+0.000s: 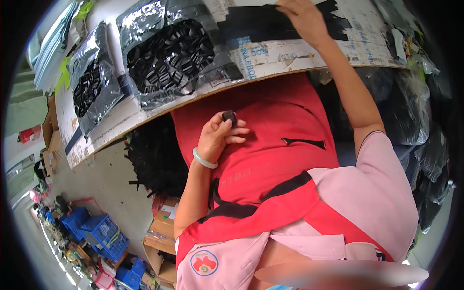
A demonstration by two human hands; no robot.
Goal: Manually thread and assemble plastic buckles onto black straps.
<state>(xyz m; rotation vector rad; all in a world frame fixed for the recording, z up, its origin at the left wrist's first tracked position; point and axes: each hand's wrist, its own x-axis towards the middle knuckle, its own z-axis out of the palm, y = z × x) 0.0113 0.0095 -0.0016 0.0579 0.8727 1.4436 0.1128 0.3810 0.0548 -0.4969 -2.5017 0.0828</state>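
My left hand [217, 137], with a pale bangle at its wrist, is in front of my red apron. Its thumb and index finger pinch a small black piece [229, 118], while the other fingers stick out loosely. The piece's exact kind is too small to tell. My right hand [304, 21] reaches to the far side of the table, its fingers bent together onto a black webbing strap [261, 21] in a flat pile of such straps. The top edge of the view cuts off part of that hand.
A large clear bag [169, 58] of black plastic buckles lies open on the cardboard-covered table [285, 63]; a smaller bag [89, 89] is to its left. Plastic-wrapped bundles [406, 106] crowd the right. Blue crates [104, 237] and cardboard boxes [162, 232] stand on the lower-left floor.
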